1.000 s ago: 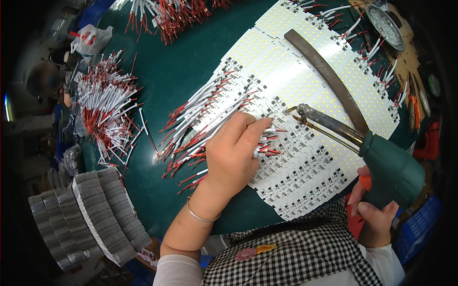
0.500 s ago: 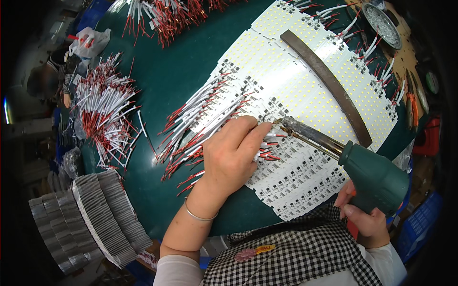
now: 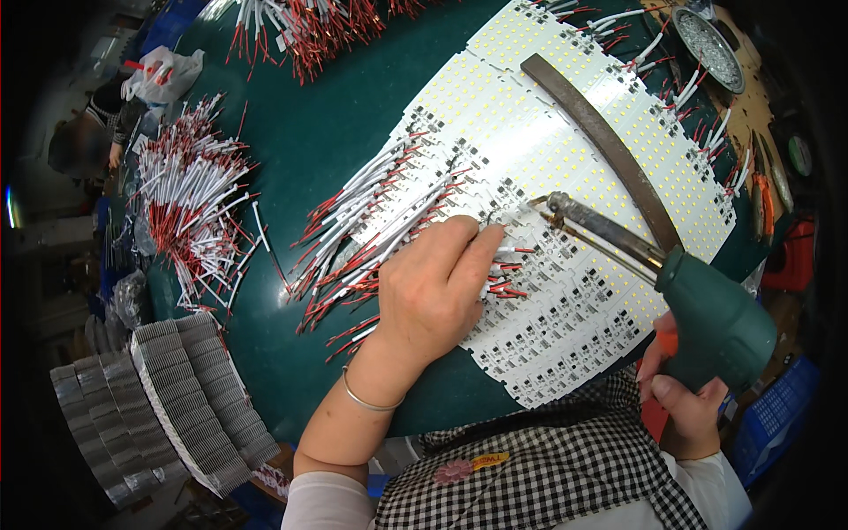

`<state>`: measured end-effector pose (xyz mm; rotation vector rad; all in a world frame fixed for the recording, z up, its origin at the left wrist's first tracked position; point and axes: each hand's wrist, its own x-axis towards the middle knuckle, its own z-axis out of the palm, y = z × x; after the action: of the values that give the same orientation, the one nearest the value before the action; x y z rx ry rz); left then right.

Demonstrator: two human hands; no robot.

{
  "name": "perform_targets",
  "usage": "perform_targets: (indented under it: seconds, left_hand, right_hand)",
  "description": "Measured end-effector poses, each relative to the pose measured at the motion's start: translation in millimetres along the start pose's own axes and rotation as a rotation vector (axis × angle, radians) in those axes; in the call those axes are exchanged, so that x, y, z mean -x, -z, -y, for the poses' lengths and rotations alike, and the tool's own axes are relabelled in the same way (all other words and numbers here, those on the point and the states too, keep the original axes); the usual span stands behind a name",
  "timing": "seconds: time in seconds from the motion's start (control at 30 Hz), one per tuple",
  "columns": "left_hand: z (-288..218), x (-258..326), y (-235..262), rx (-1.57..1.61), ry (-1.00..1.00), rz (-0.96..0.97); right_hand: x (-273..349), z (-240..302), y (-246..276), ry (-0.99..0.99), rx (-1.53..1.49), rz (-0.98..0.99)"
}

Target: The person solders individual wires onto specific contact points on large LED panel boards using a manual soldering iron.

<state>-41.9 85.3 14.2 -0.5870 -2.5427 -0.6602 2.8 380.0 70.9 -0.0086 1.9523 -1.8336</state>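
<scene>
My left hand [image 3: 433,287] rests over the white LED circuit boards [image 3: 539,177], its thumb and fingers pinched together at the row of solder pads. Short red-and-white wires [image 3: 505,287] stick out from under it, held in the closed fingers. My right hand [image 3: 685,406] grips a green soldering gun [image 3: 720,318] by its handle. The gun's dark metal barrel points up and left, its tip a little right of my left fingertips, apart from them. More wires [image 3: 371,194] lie joined along the boards' left edge. Across the boards lies a curved brown metal bar [image 3: 605,150].
Loose wire bundles [image 3: 194,194] lie on the green table [image 3: 309,115] at left, more red wires [image 3: 309,35] at the far edge. Stacked grey metal parts [image 3: 194,406] stand at the near left. A round metal dish [image 3: 707,49] and orange-handled pliers [image 3: 762,208] sit at right.
The soldering gun in my right hand has moved right and its tip has lifted away from my left fingertips. My left hand has barely shifted.
</scene>
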Motion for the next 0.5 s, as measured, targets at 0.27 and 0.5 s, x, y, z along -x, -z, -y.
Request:
perform_targets:
  seconds: [0.27,0.5]
  left_hand:
    - [-2,-2,5,0.036,0.049,0.043]
    - [-4,-3,7,0.217,0.35,-0.298]
  right_hand:
    - [5,10,8,0.179,-0.031,-0.268]
    - [-8,22,-1,0.238,-0.075,-0.285]
